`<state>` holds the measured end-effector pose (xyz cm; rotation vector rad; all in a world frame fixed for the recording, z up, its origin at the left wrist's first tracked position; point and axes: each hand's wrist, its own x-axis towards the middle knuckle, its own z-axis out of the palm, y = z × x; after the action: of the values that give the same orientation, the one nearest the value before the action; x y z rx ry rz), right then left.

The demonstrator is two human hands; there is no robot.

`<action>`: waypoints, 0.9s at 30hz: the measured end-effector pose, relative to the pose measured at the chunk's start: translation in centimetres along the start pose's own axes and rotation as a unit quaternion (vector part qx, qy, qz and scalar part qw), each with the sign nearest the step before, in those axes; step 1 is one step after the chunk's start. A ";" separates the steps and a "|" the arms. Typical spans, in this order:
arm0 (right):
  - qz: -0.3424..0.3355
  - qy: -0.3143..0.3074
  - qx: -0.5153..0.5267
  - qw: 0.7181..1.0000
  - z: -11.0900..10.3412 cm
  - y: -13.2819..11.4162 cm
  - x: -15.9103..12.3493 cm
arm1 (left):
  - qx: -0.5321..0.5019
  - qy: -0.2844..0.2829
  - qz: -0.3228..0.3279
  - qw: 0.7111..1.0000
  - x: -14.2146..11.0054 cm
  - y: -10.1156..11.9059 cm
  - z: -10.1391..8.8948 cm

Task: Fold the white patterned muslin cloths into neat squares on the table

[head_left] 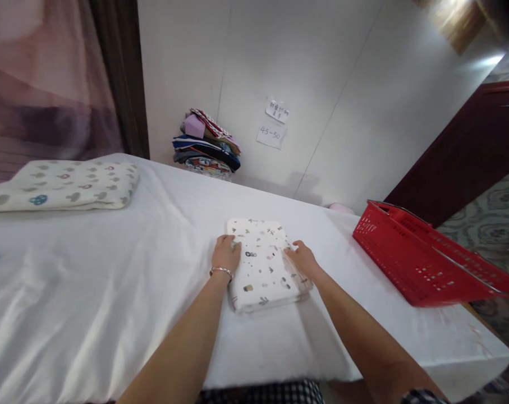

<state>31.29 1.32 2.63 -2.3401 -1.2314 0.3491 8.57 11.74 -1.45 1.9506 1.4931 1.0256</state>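
Note:
A folded white cloth (260,266) with small grey, green and brown prints lies on the white-covered table in front of me. My left hand (226,255) grips its left edge, the thumb over the top; a silver bracelet is on that wrist. Along the right edge, my right hand (301,259) holds the cloth from the side, its thumb raised and the other fingers partly hidden. Another folded cloth (64,185), white with grey tree-like prints, lies at the table's far left, apart from both hands.
A red plastic basket (422,258) with metal handles stands at the table's right. Against the wall is a stack of folded fabrics (206,143). Two paper notes (271,136) are on the wall. The white table cover (153,314) is wrinkled at left.

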 end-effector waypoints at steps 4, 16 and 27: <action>-0.026 0.012 -0.036 0.999 0.6 -0.7 0.6 | 0.004 0.000 0.001 1.000 0.0 0.1 -0.1; -0.021 -0.015 0.112 0.993 1.0 0.3 1.6 | 0.020 -0.020 -0.015 1.000 0.0 0.3 -0.3; 0.063 -0.072 0.163 0.982 0.0 0.2 2.0 | 0.016 -0.013 -0.007 1.000 -0.1 0.3 -0.2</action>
<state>32.61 2.87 2.50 -2.1410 -1.0035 0.7172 8.56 11.51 -1.14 1.9653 1.5160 0.9734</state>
